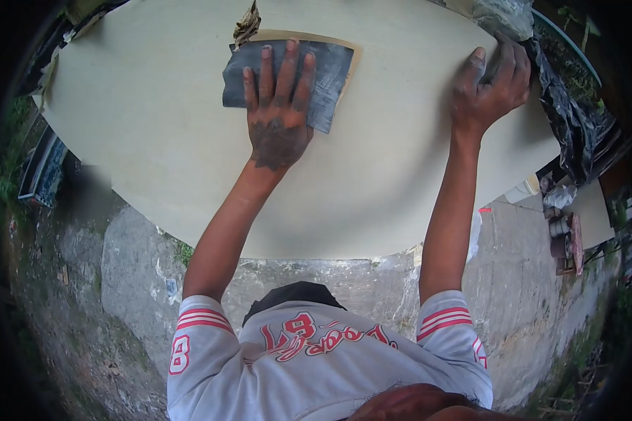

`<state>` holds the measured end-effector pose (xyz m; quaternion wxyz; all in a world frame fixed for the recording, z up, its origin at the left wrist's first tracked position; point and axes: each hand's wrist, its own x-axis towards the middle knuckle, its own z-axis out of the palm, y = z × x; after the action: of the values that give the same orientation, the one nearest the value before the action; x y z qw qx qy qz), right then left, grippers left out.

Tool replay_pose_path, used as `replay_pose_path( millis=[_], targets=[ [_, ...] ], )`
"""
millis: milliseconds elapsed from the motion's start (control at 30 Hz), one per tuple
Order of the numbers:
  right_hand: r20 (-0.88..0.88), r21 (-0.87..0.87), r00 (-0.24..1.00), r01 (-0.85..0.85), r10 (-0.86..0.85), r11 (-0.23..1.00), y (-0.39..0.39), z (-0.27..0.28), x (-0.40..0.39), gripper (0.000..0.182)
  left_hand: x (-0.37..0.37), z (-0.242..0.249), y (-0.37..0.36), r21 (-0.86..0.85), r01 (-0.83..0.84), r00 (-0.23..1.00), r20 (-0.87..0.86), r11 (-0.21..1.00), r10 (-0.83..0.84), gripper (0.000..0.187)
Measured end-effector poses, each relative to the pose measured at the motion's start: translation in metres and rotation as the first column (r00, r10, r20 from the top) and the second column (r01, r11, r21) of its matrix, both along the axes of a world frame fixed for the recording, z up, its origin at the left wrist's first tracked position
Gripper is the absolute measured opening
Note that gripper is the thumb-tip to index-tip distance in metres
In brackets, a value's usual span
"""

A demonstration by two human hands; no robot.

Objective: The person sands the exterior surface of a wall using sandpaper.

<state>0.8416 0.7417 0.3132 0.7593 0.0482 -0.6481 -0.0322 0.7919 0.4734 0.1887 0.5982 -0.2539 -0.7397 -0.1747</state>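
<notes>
Under my left hand [279,116] lies a dark grey sheet of sandpaper [335,74], flat on a large cream-coloured board [372,175]. The fingers of that hand are stretched out and spread on the sheet; its thumb is mostly hidden. Brown paper [355,63] shows along the sheet's top and right edges. Dark smudges cover the back of the hand. Near the board's right edge, my right hand [495,88] rests with thumb and fingers apart. Its fingers bend away, with the tips partly hidden, and I see nothing held in it.
A dried, curled leaf [246,27] touches the sandpaper's upper left corner. Black plastic [572,126] and a clear plastic bag [509,15] lie along the board's right side. Below is a rough concrete floor [144,245]. A white bucket [522,189] stands under the right edge.
</notes>
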Motion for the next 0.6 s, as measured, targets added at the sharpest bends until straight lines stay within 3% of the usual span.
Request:
replay_pose_path(
  millis=[33,67,100,167,200,233,300,333,367,433,467,500,567,600],
  targets=[
    [0.008,0.002,1.000,-0.003,0.003,1.000,-0.001,-0.001,0.001,0.042,0.006,-0.006,0.005,-0.247,-0.117,0.993,-0.006,0.962,0.119,0.055],
    [-0.010,0.000,1.000,-0.017,0.017,1.000,-0.003,-0.001,0.001,0.042,0.005,-0.008,0.010,-0.360,-0.154,0.977,-0.197,0.920,0.087,0.055],
    [-0.032,-0.001,0.999,-0.033,0.033,0.999,-0.004,0.000,0.000,0.042,0.001,-0.007,0.010,-0.357,-0.161,0.976,-0.194,0.920,0.096,0.055],
    [-0.029,0.000,0.999,-0.038,0.038,0.999,-0.002,0.002,-0.001,0.043,-0.007,0.003,0.004,-0.024,-0.035,0.997,-0.067,0.999,0.033,0.052],
    [-0.022,-0.007,0.999,-0.036,0.036,0.999,-0.001,0.000,-0.001,0.043,-0.003,0.014,0.009,0.176,0.091,0.995,-0.064,0.980,-0.081,0.048],
    [-0.012,-0.025,0.999,-0.047,0.047,0.999,-0.001,-0.003,0.001,0.043,0.001,0.011,0.014,0.160,0.078,0.996,-0.052,0.984,-0.070,0.048],
    [-0.042,0.005,0.999,-0.032,0.032,0.999,0.000,-0.001,-0.002,0.043,0.007,0.003,0.022,-0.306,-0.127,0.984,-0.161,0.944,0.081,0.047],
    [-0.036,0.013,0.998,-0.049,0.049,0.999,0.002,0.001,-0.002,0.042,0.004,-0.005,0.026,-0.353,-0.077,0.982,-0.191,0.932,0.009,0.052],
    [-0.032,0.016,0.996,-0.079,0.080,0.997,0.001,0.001,-0.002,0.042,-0.001,-0.004,0.016,-0.350,-0.104,0.981,-0.188,0.931,0.039,0.052],
    [-0.021,-0.006,0.999,-0.049,0.049,0.999,0.000,0.002,0.000,0.042,-0.013,0.006,-0.006,-0.212,-0.154,0.979,-0.167,0.965,0.120,0.054],
    [-0.031,-0.015,0.999,-0.025,0.025,1.000,-0.002,0.002,0.001,0.041,-0.011,0.009,-0.020,-0.069,-0.057,0.998,-0.028,0.996,0.055,0.067],
    [-0.038,-0.028,0.998,-0.053,0.052,0.998,-0.002,0.002,0.003,0.041,-0.011,0.008,-0.027,-0.083,-0.085,0.996,-0.035,0.993,0.082,0.067],
    [-0.022,0.015,0.999,-0.048,0.048,0.999,0.001,0.005,0.002,0.039,-0.015,-0.001,-0.038,0.204,-0.028,1.000,0.003,0.979,0.028,0.078],
    [-0.048,0.043,0.998,-0.030,0.032,0.999,0.003,0.007,0.002,0.037,-0.009,-0.010,-0.039,0.172,-0.044,0.999,0.036,0.984,0.038,0.081]
  ],
)
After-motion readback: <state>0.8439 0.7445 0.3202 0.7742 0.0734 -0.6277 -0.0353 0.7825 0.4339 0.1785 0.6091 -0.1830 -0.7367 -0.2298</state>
